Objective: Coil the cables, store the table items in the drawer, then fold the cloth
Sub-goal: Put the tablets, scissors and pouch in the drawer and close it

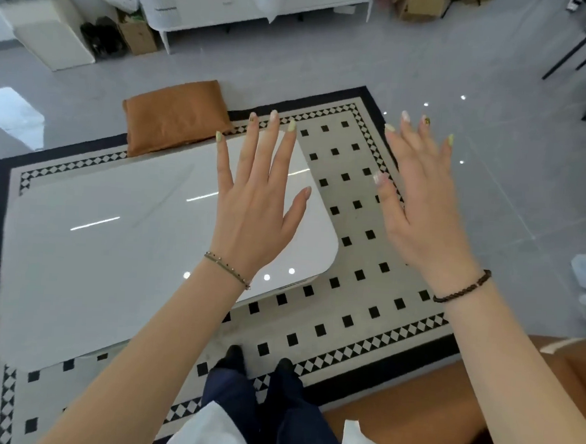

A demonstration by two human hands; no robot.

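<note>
An orange cushion (176,115) lies at the patterned rug's (364,205) far edge; cardboard boxes (419,4) and a white cabinet (209,4) stand beyond.

A white table (111,245) stands on a patterned rug (354,198), brown cushion (176,115) beside.

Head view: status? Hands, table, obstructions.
Left hand, right hand open, empty. Table: no task items in view. Cushion beyond far end.

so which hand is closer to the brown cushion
Left. The left hand, fingers spread, is over the white table just right of the brown cushion; the right hand is farther right, over the patterned rug.
</note>
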